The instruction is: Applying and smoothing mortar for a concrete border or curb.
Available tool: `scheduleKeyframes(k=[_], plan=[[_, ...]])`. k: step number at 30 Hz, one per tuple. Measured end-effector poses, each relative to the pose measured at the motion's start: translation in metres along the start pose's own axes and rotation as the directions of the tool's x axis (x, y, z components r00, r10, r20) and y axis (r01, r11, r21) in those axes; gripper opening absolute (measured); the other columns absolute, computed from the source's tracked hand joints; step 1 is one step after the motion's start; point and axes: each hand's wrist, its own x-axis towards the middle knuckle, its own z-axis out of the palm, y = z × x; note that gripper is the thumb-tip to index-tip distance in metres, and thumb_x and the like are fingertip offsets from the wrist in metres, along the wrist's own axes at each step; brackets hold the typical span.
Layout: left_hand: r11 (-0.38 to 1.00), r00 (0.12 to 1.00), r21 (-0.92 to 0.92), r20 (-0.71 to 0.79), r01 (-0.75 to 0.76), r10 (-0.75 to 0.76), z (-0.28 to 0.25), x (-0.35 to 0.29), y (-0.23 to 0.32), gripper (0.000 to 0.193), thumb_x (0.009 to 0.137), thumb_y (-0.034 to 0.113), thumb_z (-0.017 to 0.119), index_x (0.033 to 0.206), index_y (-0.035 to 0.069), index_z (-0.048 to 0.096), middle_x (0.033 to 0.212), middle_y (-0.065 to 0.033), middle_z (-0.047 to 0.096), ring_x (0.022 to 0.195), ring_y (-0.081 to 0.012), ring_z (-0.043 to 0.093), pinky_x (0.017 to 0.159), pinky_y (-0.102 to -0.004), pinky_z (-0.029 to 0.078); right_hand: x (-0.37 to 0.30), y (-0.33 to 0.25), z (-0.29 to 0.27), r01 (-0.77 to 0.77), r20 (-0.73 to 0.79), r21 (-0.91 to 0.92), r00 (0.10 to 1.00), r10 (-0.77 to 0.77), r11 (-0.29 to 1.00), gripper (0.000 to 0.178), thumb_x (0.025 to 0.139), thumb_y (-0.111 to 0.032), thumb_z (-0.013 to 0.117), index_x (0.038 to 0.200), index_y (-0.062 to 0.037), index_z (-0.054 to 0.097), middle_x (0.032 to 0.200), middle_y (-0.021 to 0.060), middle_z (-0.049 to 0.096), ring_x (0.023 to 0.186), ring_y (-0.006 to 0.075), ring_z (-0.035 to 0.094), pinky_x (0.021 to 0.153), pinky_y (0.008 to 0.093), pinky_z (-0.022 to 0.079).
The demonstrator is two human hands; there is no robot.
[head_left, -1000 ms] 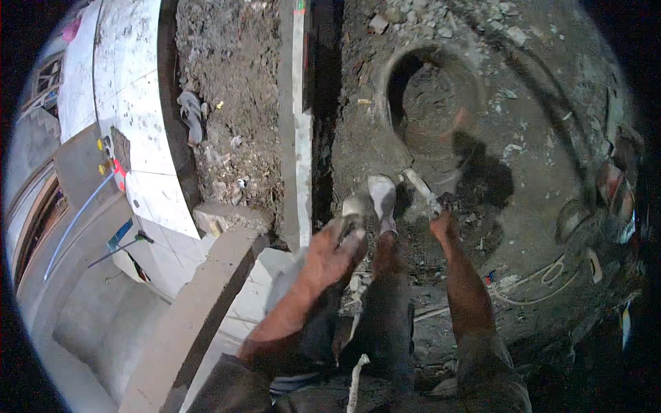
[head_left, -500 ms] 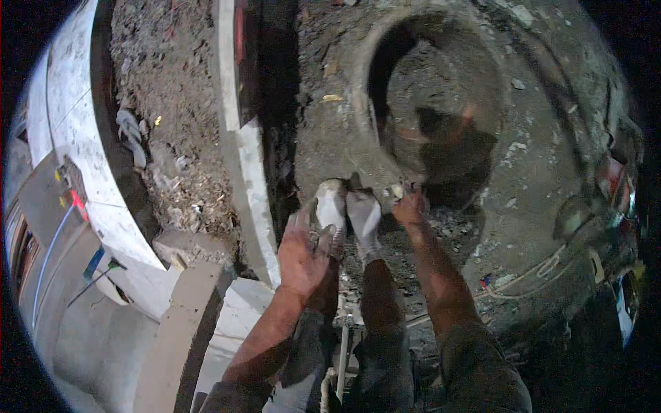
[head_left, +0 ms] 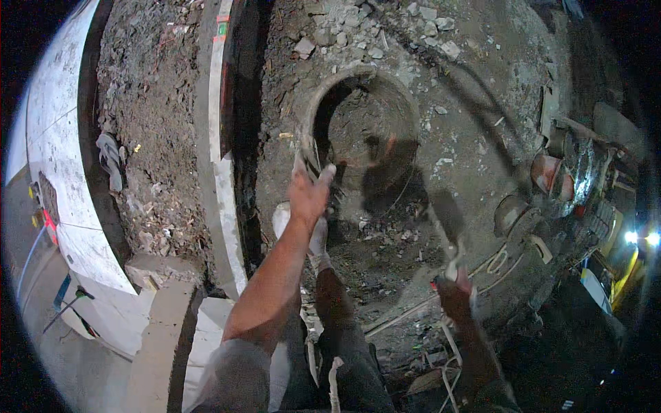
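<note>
A round mortar tub [head_left: 411, 110] with a pale, dirty rim and a dark wet-looking layer inside sits on the rubble-strewn ground ahead of me. My left hand [head_left: 310, 195] is at its near left rim, fingers and thumb closed around the edge. To the right and nearer to me, my right hand [head_left: 456, 289] is closed around the handle of a trowel [head_left: 447, 217]. Its dark blade points away from me and is smeared by motion. The trowel is apart from the tub. Beneath my left forearm shows my pale shoe [head_left: 318, 237].
A long pale straight strip [head_left: 226, 193] runs lengthwise left of the tub, beside a dark gap. White panels [head_left: 62, 138] stand further left. A concrete block [head_left: 160, 344] is at the near left. Broken stones [head_left: 344, 31] lie beyond the tub; cables [head_left: 496, 265] and buckets [head_left: 547, 175] are right.
My left hand has gone from beside my feet to the tub's rim. The right hand has drawn back from the tub, to the right and toward me, with the trowel. The view has shifted.
</note>
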Motion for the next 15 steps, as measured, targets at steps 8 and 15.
scheduleKeyframes(k=[8, 15], plan=[[0.890, 0.993, 0.456, 0.102, 0.005, -0.058, -0.014, 0.015, -0.027, 0.063, 0.079, 0.031, 0.059, 0.130, 0.004, 0.034, 0.088, -0.0235, 0.060, 0.080, -0.0415, 0.057, 0.067, -0.0454, 0.045, 0.352, -0.113, -0.117, -0.404, 0.724, 0.245, 0.680, 0.111, 0.881, 0.025, 0.071, -0.021, 0.057, 0.088, -0.0043, 0.062, 0.084, 0.0202, 0.060, 0.077, 0.0319, 0.061, 0.069, 0.0438, 0.049], [0.966, 0.994, 0.235, 0.054, -0.107, 0.097, -0.005, 0.018, -0.027, 0.051, 0.082, 0.025, 0.052, 0.126, 0.006, 0.037, 0.086, -0.0222, 0.060, 0.079, -0.0382, 0.059, 0.069, -0.0471, 0.046, 0.498, -0.176, -0.089, 0.552, 0.727, 0.109, 0.522, -0.445, 0.826, 0.016, 0.064, -0.015, 0.059, 0.072, -0.0031, 0.065, 0.071, 0.0182, 0.060, 0.062, 0.0276, 0.057, 0.058, 0.0362, 0.046]])
